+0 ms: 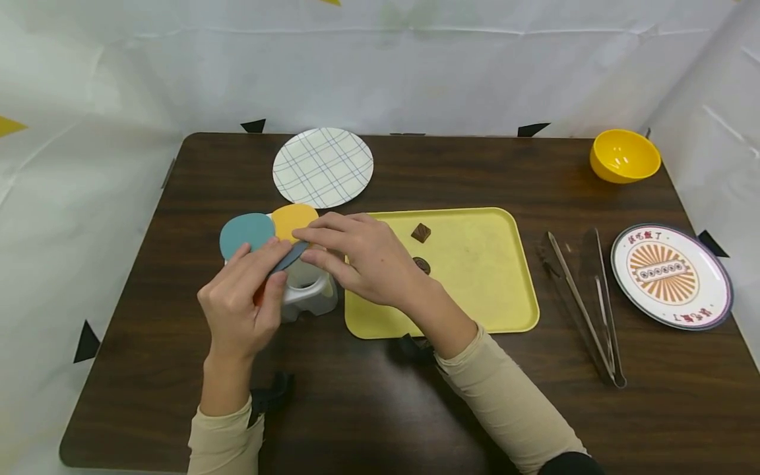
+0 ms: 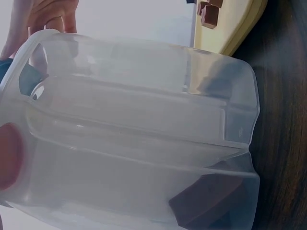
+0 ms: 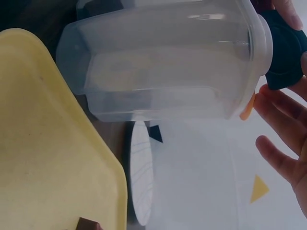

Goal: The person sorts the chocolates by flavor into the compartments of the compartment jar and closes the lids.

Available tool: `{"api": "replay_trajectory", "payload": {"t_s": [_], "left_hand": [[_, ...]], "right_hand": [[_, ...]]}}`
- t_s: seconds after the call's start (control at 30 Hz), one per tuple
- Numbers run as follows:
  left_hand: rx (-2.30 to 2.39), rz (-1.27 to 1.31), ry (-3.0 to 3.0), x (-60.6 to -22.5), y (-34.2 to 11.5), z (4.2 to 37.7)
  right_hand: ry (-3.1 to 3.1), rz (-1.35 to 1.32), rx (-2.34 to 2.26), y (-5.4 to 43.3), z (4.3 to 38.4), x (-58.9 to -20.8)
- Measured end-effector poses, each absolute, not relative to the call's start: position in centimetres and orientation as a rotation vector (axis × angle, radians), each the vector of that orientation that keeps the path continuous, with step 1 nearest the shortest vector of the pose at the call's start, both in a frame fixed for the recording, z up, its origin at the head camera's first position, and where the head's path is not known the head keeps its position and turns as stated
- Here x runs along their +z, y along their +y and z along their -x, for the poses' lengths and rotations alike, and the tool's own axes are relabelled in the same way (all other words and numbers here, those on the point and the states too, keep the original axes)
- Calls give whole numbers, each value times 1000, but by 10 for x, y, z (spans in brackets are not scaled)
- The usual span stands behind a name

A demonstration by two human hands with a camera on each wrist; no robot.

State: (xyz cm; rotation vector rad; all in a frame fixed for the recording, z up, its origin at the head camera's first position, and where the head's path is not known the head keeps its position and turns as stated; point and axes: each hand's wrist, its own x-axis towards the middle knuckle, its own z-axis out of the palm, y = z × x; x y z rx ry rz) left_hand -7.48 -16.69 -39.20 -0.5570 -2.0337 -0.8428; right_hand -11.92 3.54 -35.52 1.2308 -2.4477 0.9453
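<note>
A translucent storage container (image 1: 311, 297) with several compartments stands left of the yellow tray, its teal lid (image 1: 246, 235) and yellow lid (image 1: 293, 221) lying over two compartments. A dark blue lid (image 1: 289, 256) is tilted up above a front compartment whose opening shows. My left hand (image 1: 240, 297) pinches that lid between thumb and fingers. From the other side, my right hand (image 1: 374, 260) grips its edge with thumb and fingertips. Under my left hand, a red lid (image 2: 9, 155) is mostly hidden in the head view. A dark brown block (image 2: 206, 201) shows through the container wall.
Two chocolate pieces, one square (image 1: 421, 232) and one round (image 1: 422, 265), lie on the yellow tray (image 1: 475, 277). A checked plate (image 1: 323, 165) lies behind the container. Metal tongs (image 1: 584, 316), a printed plate (image 1: 671, 277) and a yellow bowl (image 1: 625, 157) are at the right.
</note>
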Motion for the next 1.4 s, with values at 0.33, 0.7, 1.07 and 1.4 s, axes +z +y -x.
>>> {"api": "replay_trajectory", "payload": {"t_s": [0.33, 0.7, 1.07, 1.4], "left_hand": [[-803, 545, -2052, -392, -167, 73], [-806, 546, -2061, -394, -168, 74], [-846, 530, -2087, -394, -169, 74], [-860, 530, -2070, -396, -167, 73]], "right_hand": [[-2434, -1221, 995, 36, 117, -358], [-2453, -1317, 1030, 47, 110, -356], [-2467, -1214, 1036, 81, 100, -350], [-2507, -783, 1088, 156, 87, -362]]}}
